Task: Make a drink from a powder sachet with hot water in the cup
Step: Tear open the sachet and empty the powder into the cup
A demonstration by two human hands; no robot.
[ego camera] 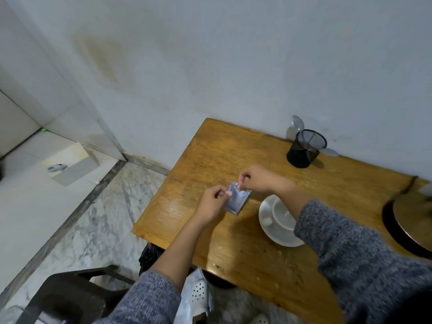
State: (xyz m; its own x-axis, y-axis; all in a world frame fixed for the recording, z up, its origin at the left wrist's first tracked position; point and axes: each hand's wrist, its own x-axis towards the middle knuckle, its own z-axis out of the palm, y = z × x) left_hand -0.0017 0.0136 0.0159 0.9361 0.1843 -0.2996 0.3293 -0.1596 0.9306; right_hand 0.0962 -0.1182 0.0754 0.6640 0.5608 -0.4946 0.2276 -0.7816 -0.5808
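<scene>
A small silvery powder sachet (236, 200) hangs above the wooden table (201, 164), held by both hands at its top edge. My left hand (211, 202) pinches the sachet's left top corner between thumb and fingers. My right hand (256, 178) pinches the top edge a little to the right. A white cup (281, 215) stands empty on a white saucer (266, 226) just right of the sachet, partly hidden under my right forearm.
A black mesh holder (305, 149) with plastic spoons stands at the back by the wall. A dark round kettle or lidded vessel (411, 220) sits at the table's right edge. A dark stool (70, 291) stands on the marble floor at lower left.
</scene>
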